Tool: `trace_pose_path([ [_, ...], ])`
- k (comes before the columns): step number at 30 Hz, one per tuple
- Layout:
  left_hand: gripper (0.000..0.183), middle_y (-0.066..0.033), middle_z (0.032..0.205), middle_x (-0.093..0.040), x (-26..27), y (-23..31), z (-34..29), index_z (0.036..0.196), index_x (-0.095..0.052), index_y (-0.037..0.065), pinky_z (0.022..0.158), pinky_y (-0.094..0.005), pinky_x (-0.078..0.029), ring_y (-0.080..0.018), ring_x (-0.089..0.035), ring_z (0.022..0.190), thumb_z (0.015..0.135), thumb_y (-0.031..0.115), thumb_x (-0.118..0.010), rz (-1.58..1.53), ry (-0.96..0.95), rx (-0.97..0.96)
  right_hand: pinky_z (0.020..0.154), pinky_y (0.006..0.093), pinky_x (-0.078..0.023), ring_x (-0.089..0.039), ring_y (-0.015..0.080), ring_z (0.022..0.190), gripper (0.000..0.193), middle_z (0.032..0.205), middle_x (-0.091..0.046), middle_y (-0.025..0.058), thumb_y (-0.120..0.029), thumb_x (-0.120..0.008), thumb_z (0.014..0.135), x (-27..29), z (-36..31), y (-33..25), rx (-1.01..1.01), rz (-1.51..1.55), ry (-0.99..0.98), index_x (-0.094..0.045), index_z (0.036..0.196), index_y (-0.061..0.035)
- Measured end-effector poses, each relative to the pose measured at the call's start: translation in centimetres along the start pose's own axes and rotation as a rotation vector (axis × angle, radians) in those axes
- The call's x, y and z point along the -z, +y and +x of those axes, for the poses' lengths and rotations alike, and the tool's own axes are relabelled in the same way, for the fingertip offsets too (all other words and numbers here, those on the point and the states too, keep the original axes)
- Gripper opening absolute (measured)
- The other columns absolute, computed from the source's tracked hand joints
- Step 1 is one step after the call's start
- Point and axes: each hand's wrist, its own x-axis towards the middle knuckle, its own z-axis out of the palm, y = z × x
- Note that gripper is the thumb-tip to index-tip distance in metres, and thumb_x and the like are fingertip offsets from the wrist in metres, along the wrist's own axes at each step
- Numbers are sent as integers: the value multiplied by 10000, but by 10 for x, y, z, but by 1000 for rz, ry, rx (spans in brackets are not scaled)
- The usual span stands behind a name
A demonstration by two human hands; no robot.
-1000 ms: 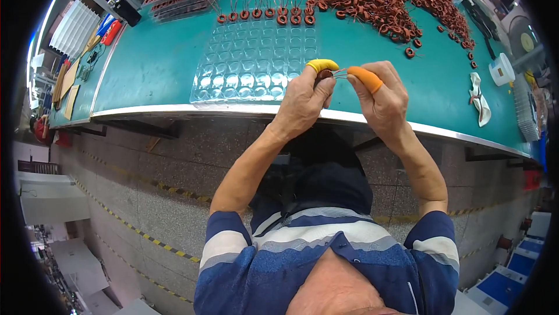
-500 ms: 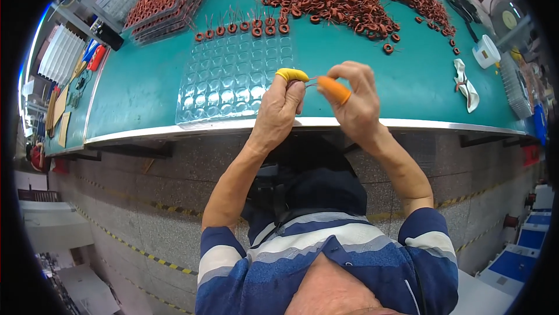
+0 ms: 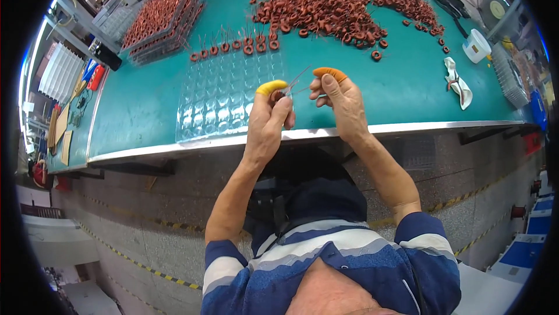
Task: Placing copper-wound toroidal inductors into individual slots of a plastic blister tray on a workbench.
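Observation:
Between thumb and yellow-covered forefinger, my left hand (image 3: 266,120) pinches a small copper-wound ring coil (image 3: 278,96) just above the table's front edge. Two thin wire leads spread from the coil toward the right. Close by is my right hand (image 3: 345,101), with an orange cover on its forefinger, the thumb pressed to it and the other fingers curled. The lower lead runs up to these curled fingers; whether they grip it cannot be made out. Behind my left hand lies a clear tray (image 3: 218,91) of round pockets, with several upright coils (image 3: 248,49) along its far edge.
A large heap of loose coils (image 3: 326,15) covers the back of the green table (image 3: 140,105). Stacked trays of coils (image 3: 160,21) stand back left. On the right are a white tub (image 3: 477,46), a white cloth (image 3: 458,85) and stacked clear trays (image 3: 509,79).
My left hand has shifted a little left and nearer with the coil. The right hand has turned, its orange-covered forefinger now off the upper lead, and the leads are spread apart.

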Motion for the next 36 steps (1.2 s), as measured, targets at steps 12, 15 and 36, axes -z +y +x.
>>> trace_pose_path([
  [12,257,-43,809,-521,-6,5,-3,1189,-457,-42,585,-222,-419,-92,-507,647,963,77,-478,200,-66,-28,619,229,-505,-589,82,671,299,769,-648,40,-255,-580,963,-6,-8,6,4,-173,-70,-663,986,31],
  [15,258,-33,807,-510,-3,0,-8,1195,-459,-34,589,-216,-411,-84,-493,654,967,85,-477,186,-79,-67,607,230,-513,-607,93,653,303,762,-649,54,-249,-554,976,-9,-10,3,-66,-77,-127,-657,964,36],
  [36,425,-24,666,-520,16,-16,-8,1118,-535,-16,507,-214,-438,-94,-543,569,1021,378,-404,41,-231,35,406,187,-370,-523,72,454,282,593,-578,6,-295,-671,901,2,-13,-5,-105,-149,-20,-621,870,-19],
])
